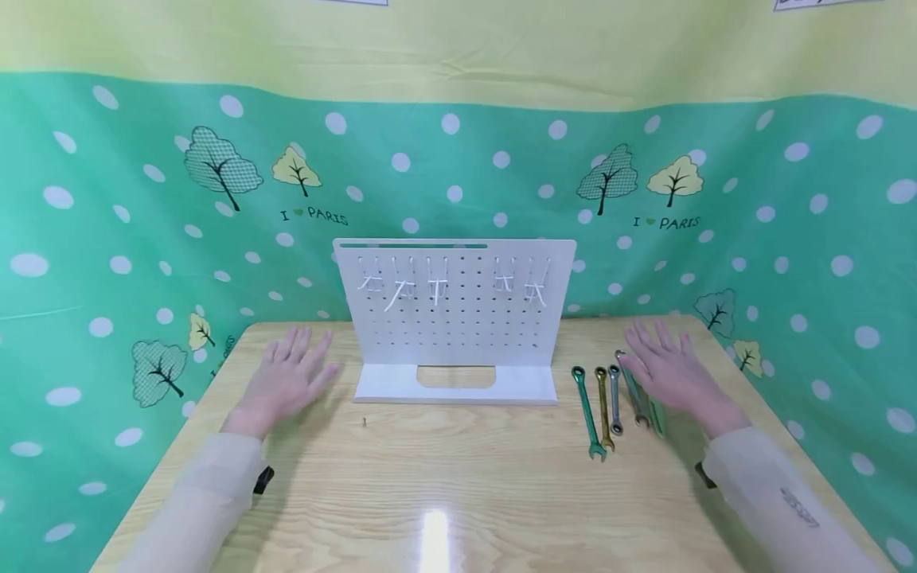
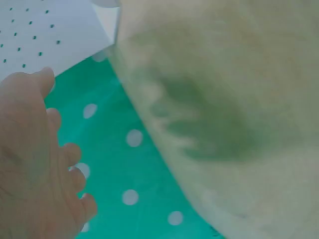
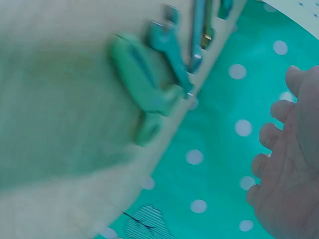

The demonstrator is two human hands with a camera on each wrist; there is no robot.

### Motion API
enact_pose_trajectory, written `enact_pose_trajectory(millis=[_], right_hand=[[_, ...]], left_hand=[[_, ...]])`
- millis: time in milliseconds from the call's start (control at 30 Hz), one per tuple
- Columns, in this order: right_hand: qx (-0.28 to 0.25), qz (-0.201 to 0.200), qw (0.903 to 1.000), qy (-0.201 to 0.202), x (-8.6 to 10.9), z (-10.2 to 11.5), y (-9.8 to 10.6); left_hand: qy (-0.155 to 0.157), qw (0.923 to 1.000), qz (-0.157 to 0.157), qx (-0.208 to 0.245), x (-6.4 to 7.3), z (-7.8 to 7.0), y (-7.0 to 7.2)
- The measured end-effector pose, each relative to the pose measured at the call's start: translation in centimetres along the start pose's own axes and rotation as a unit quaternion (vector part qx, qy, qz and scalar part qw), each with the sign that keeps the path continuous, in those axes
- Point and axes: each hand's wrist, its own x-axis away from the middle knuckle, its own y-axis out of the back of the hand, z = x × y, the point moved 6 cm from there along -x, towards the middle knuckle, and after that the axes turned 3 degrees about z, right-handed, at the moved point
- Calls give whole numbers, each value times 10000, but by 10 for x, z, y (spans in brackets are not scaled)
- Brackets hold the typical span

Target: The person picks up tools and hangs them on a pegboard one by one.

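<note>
My left hand (image 1: 285, 378) hovers palm down with fingers spread to the left of a white pegboard (image 1: 458, 318), holding nothing. On the other side, my right hand (image 1: 672, 372) is also spread out, above the right end of a row of tools. The row includes a green combination wrench (image 1: 589, 412), a gold wrench (image 1: 604, 407), a small grey wrench (image 1: 615, 400) and a larger silver wrench (image 1: 635, 398). A thick, blurred green tool (image 3: 137, 74) lies at the row's end, partly covered by my right hand in the head view.
Several white ties (image 1: 436, 280) loop through the pegboard's upper holes. Its base (image 1: 387, 383) stands on the wooden table (image 1: 430, 461), near the back edge. A tiny brown bit (image 1: 364, 422) lies in front of it. A green dotted curtain (image 1: 458, 159) hangs behind and at both sides.
</note>
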Motion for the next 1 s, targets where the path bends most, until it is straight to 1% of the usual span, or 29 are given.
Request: enact_pose_trajectory(millis=[67,133,167,200,233,300,367,467,533,600,667,767,833,900,967,1000], right_hand=[[-52,-18,10000,57,-5,4,10],[-139,31,9999,6,-8,5,19],[-220,58,9997,-41,-9,5,23],[-344,75,9993,-84,-11,6,27],[-517,114,9985,-128,-12,6,29],[-863,150,9961,-129,-14,8,34],[-1299,148,9914,-28,-16,13,38],[-1998,207,9795,159,-21,23,41],[-2337,236,9718,211,-25,29,40],[-2624,251,9643,247,-28,34,38],[-2803,178,9594,245,-31,36,36],[-3022,67,9531,175,-33,34,35],[-3149,41,9491,62,-33,30,34],[-3345,109,9423,-53,-32,24,32],[-3576,226,9335,-168,-31,19,29],[-3683,289,9290,-229,-29,15,27]], left_hand=[[48,9998,77,194,-6,0,7],[121,9974,264,661,-14,0,12],[170,9942,384,988,-19,0,13],[201,9892,509,1357,-23,-1,13],[222,9826,628,1733,-27,-1,13],[224,9650,817,2482,-35,-3,12],[258,9466,935,3074,-41,-3,10],[337,9177,985,3833,-48,-1,5],[506,8986,978,4247,-51,3,-1],[640,8767,982,4665,-53,6,-8],[751,8578,985,4989,-53,8,-15],[817,8303,1056,5411,-54,8,-25],[822,8185,1118,5574,-54,8,-30],[837,8077,1150,5722,-54,8,-33],[900,8011,1158,5803,-55,9,-37],[925,7992,1175,5822,-55,9,-38]])
